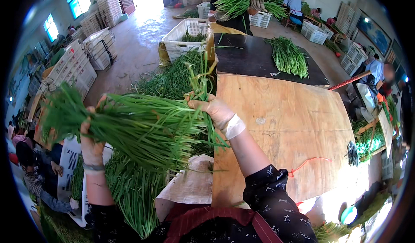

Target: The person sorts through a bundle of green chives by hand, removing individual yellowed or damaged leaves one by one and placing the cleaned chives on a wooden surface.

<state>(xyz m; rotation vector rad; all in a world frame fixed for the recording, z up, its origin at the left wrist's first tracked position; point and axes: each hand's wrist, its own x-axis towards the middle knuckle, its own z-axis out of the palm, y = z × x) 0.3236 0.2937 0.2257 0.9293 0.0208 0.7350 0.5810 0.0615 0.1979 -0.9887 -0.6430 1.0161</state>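
At right, bare plywood table [276,122]; dark tabletop [246,65] beyond. Loose stalks [134,187] piled lower left, white crate [177,48] farther out. Held bunch [142,126] is up over the pile, left of plywood: long, thin, green, leafy end motion-blurred, paler ends rightward. Left hand [92,145] wrapped round it; right hand [212,110] fingers closed on yellowish wisp [199,79].

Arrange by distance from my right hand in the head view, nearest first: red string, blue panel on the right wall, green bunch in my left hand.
1. Green bunch: mostly left of your right hand.
2. Red string: lower right, on the plywood.
3. Blue panel: far off, upper right.
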